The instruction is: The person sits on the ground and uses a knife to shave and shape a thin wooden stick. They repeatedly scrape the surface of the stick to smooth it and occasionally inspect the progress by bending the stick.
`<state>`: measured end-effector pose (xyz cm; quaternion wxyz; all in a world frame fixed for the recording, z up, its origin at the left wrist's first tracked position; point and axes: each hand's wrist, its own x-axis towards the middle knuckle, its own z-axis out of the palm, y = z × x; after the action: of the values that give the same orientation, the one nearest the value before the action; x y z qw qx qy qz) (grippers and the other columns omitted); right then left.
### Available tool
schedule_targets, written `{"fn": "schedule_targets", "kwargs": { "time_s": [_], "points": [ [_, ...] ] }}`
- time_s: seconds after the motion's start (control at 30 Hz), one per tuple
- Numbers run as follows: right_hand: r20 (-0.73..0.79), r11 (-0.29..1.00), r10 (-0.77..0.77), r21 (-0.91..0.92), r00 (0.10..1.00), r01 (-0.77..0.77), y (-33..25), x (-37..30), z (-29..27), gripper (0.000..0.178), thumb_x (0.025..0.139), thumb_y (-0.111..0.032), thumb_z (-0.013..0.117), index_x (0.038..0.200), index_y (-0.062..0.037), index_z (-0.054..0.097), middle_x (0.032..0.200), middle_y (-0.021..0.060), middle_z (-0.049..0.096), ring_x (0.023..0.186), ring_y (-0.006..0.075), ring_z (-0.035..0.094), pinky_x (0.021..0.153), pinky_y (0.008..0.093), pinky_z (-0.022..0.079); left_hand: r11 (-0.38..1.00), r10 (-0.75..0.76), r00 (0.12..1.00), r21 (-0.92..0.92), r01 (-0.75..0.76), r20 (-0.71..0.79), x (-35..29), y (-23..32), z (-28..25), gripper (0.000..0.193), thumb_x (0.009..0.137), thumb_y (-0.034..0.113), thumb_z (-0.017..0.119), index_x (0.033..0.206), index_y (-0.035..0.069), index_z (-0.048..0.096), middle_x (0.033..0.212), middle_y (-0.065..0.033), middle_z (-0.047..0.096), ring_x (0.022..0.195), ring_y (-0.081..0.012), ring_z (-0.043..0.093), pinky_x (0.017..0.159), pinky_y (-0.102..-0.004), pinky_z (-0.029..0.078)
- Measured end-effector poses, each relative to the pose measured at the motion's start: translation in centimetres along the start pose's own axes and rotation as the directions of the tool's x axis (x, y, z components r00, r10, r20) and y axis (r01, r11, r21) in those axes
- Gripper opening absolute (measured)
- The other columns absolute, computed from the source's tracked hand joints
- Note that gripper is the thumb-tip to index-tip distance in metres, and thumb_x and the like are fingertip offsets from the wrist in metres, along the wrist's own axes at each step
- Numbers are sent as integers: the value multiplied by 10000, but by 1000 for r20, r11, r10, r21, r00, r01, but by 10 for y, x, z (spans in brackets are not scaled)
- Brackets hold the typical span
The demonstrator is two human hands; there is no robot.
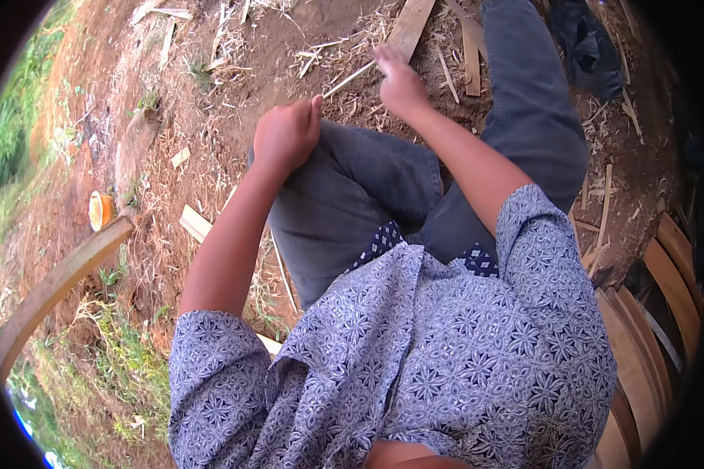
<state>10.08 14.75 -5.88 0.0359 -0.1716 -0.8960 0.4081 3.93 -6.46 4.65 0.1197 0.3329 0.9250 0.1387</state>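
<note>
A thin pale stick (349, 80), probably wood, slants between my two hands. My left hand (285, 134) is closed in a fist around its near end, resting at my bent left knee, with the thumb along the top. Farther off and to the right, my right hand (404, 84) is slightly blurred; its fingers are curled at the stick's far end. Whatever else may lie inside either hand is hidden. Just beyond my right fingers, a flat wooden plank (411, 30) reaches toward the top of the view.
Wood shavings (309, 61) and offcuts litter the brown soil. More wood strips (472, 62) lie beside my right leg, near a black plastic bag (588, 51). Boards (637, 344) are stacked at lower right. A long beam (62, 273) and an orange container (100, 211) are at left.
</note>
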Motion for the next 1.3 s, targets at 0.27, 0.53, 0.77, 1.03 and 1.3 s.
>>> {"fn": "schedule_targets", "kwargs": {
  "time_s": [0.27,0.53,0.77,1.03,1.3],
  "points": [
    [-2,995,-44,94,999,44,-3,4,0,644,902,91,371,1515,-68,489,1588,167,428,1511,333,341,1249,412,280,999,-24,1000,-40,25,10,2,3,-5,488,1060,385,494,765,25,639,720,-246,654,679,-449,650,654,-557,504],
    [-4,907,-348,252,938,338,-35,-25,12,628,846,95,436,1450,-36,551,1545,176,484,1494,347,366,1233,431,318,999,-14,1000,-30,14,14,0,4,-9,380,1032,349,534,838,40,638,756,-234,668,702,-445,656,645,-553,499],
    [-16,922,-324,220,946,319,-37,-25,13,589,875,32,439,1439,-74,575,1535,142,503,1480,340,389,1221,417,352,998,13,1000,-63,-14,-13,-1,5,-9,217,969,288,628,902,84,656,835,-178,700,750,-415,676,651,-522,516],
    [-72,895,-307,317,949,314,-53,-35,9,571,837,92,451,1364,-32,632,1481,168,557,1453,368,430,1204,432,375,1000,-9,1000,-26,9,1,1,12,-2,283,1056,286,515,979,54,656,877,-244,684,788,-471,649,651,-551,478],
    [121,872,88,470,989,-135,-45,-17,1,371,969,24,479,1290,-40,653,1497,167,532,1403,315,494,1173,400,406,998,37,998,52,-40,48,-1,-4,1,338,1074,294,474,934,16,607,828,-255,643,762,-484,613,646,-551,451]
  ]
}}
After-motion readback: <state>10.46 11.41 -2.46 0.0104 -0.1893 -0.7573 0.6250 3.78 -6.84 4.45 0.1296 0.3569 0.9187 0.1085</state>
